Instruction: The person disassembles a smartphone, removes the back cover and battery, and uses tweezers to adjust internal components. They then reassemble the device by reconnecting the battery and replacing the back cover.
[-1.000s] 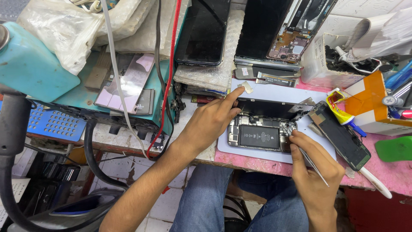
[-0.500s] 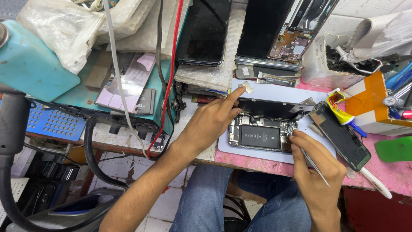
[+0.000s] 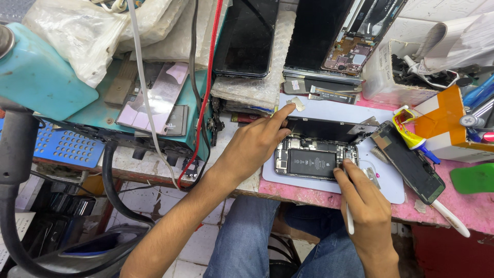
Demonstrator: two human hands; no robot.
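An opened phone (image 3: 315, 160) with its black battery and circuit board showing lies on a pale mat (image 3: 329, 110) at the front of the pink bench. Its black screen panel (image 3: 324, 129) is propped up along the far edge. My left hand (image 3: 254, 144) rests on the phone's left end, index finger stretched along the raised screen's corner. My right hand (image 3: 363, 198) holds a thin white-handled tool (image 3: 349, 219), its tip at the phone's right end beside the battery.
A second black phone (image 3: 409, 162) lies on the mat's right end. A toothbrush (image 3: 452, 219), an orange-and-white box (image 3: 446, 123) and a green object (image 3: 473, 177) sit further right. Phone screens (image 3: 247, 36) lean at the back. A teal machine (image 3: 154, 103) stands left.
My right hand has shifted slightly up and left, bringing the tool tip in to the phone's right end. My left hand has stayed in place.
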